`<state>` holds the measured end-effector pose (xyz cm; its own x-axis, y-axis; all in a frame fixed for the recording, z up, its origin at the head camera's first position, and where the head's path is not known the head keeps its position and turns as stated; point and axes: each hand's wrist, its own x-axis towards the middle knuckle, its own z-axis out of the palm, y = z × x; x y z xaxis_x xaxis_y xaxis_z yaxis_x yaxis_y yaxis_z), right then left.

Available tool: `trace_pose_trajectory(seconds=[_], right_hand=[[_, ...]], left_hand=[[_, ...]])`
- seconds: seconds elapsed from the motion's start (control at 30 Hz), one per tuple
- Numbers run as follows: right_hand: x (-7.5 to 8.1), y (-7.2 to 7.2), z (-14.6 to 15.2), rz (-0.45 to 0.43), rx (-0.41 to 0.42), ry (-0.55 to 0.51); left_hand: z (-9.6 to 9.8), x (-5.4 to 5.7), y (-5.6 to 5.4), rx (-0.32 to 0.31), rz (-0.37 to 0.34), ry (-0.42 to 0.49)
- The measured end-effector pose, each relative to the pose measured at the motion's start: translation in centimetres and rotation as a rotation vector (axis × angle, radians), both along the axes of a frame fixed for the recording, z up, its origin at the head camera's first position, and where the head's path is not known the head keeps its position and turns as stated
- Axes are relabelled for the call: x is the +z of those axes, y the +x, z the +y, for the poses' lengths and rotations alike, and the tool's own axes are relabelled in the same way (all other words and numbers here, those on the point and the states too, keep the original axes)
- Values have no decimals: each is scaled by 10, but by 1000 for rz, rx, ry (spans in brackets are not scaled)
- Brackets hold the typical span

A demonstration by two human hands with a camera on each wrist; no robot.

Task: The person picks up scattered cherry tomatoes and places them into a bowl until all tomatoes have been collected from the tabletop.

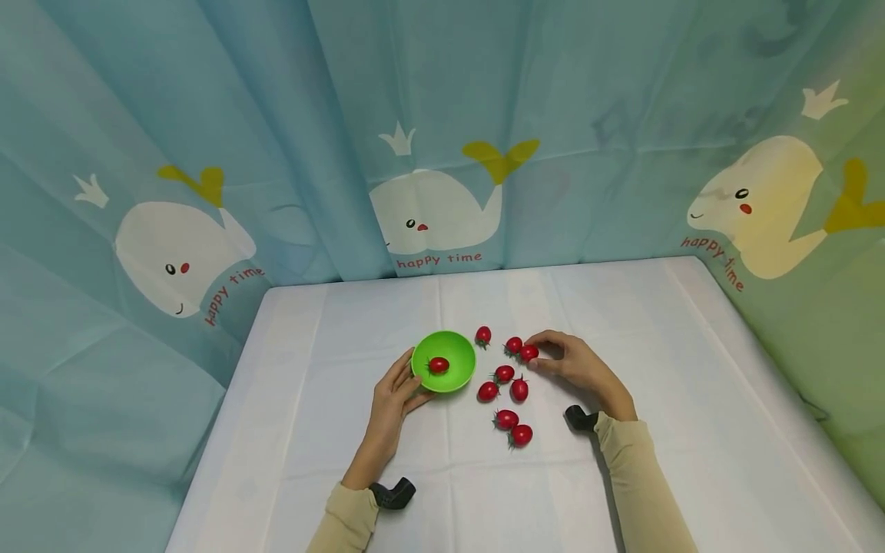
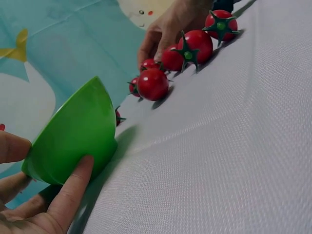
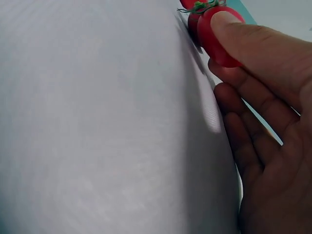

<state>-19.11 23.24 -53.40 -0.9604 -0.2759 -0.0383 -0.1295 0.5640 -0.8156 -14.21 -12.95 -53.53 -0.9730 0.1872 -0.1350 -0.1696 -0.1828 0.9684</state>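
My left hand (image 1: pixel 389 403) holds a small green bowl (image 1: pixel 458 346) by its left side, with fingers around the outer wall. In the left wrist view the bowl (image 2: pixel 73 129) shows its smooth side, one finger laid along it. Inside lies a single red cherry tomato (image 1: pixel 439 365). To the right, my right hand (image 1: pixel 581 367) pinches another cherry tomato (image 1: pixel 528 353) between thumb and fingers. The right wrist view shows the thumb pressed on that tomato (image 3: pixel 220 46), its green stem end facing a neighbouring tomato (image 1: pixel 514 345).
Between the hands, several loose cherry tomatoes lie on the white tablecloth (image 1: pixel 387 322), among them one (image 1: pixel 483 335) near the bowl and one (image 1: pixel 522 435) closest to me. A blue curtain (image 1: pixel 276 115) with whale prints hangs behind the table.
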Motion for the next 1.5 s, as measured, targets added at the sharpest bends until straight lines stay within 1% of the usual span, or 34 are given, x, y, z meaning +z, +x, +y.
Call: trace_pose_trajectory(seconds=[0.2, 0.37, 0.43, 0.73, 0.97, 1.17, 1.3, 1.5], right_hand=[[6, 3, -1, 4, -15, -12], [20, 4, -3, 26, -13, -90], [26, 5, -4, 36, -16, -105], [43, 9, -14, 62, -8, -124], [45, 7, -33, 81, 46, -146], [46, 3, -55, 90, 98, -146], [47, 0, -68, 75, 113, -139], [46, -1, -80, 73, 136, -150]], left_hand=[[0, -1, 0, -1, -16, -2], [1, 0, 0, 4, -17, 5], [1, 1, 0, 5, -14, 6], [0, 1, 0, 5, -14, 7], [1, 2, 0, 12, -13, 19], [2, 2, 1, 17, -17, 14], [2, 2, 1, 28, -15, 1], [1, 1, 1, 13, -13, -4]])
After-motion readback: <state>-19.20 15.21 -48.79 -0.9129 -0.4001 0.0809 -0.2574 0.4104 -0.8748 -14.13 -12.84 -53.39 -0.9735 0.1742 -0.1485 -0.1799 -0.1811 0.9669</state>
